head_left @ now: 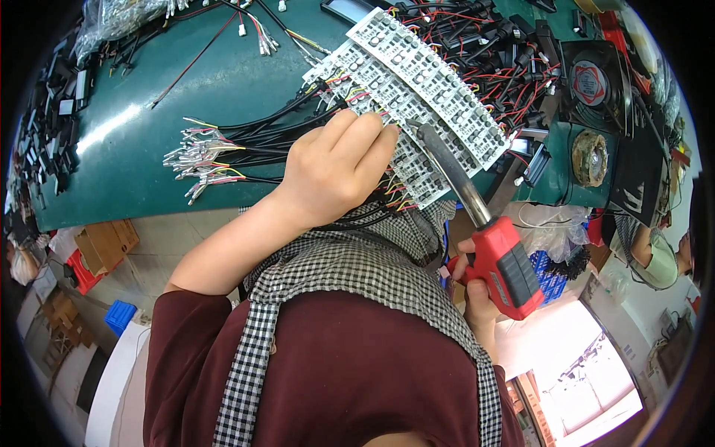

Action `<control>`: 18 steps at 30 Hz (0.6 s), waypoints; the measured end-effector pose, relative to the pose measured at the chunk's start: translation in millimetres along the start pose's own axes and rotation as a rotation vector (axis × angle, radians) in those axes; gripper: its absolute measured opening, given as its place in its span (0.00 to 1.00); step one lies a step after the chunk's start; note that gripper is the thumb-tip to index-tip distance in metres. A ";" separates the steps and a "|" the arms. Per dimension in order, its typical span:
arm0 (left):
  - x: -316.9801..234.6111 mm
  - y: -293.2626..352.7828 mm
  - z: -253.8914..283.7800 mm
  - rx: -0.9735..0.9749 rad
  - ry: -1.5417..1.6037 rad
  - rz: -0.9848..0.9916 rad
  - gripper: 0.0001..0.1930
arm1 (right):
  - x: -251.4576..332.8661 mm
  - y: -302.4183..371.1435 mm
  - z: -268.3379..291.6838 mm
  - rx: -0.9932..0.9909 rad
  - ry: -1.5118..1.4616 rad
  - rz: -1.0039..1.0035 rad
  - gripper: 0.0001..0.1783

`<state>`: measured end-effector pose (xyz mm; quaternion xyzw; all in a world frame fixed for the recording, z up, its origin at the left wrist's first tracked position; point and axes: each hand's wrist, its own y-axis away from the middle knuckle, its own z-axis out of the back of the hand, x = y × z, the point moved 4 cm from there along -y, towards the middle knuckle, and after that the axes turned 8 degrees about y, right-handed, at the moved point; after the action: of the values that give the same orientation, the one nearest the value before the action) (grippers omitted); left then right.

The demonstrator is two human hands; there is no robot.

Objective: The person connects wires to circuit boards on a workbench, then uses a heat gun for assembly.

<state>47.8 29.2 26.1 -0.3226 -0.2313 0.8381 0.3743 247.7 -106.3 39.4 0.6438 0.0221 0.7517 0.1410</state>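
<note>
My right hand (478, 289) grips a red and black soldering gun (497, 261), its finger at the trigger. The gun's dark tip reaches up and left onto a panel of white circuit boards (428, 82), just right of my left hand. My left hand (331, 167) is closed over the panel's near-left part, fingers curled in a pinch on a thin cable; the fingertips are mostly hidden. Several black cables (261, 135) run left from the boards under that hand. Their far ends fan out into stripped white, red and yellow wires (205, 156). Coloured wire ends also sit along the boards' left edge.
A green table (149, 179) carries a heap of black and red cables (491, 67) at the back right. A square fan (596, 83) and a roll of solder-like coil (589, 158) stand right. Dark plastic parts (63, 112) line the left edge. Another person (652, 253) sits at the far right.
</note>
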 end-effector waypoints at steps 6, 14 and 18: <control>0.5 -2.0 0.6 -0.009 0.094 0.060 0.13 | -2.9 -0.2 -0.6 0.009 0.042 0.024 0.40; 0.0 1.4 -0.9 0.003 -0.002 0.041 0.13 | -17.1 5.0 10.1 0.047 0.196 0.067 0.37; -0.5 0.4 -1.7 0.016 -0.014 0.036 0.12 | -32.3 12.2 18.0 0.021 0.364 0.114 0.34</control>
<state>49.0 28.8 24.9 -0.3180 -0.2213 0.8487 0.3600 267.3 -128.5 14.0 0.4990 0.0183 0.8622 0.0852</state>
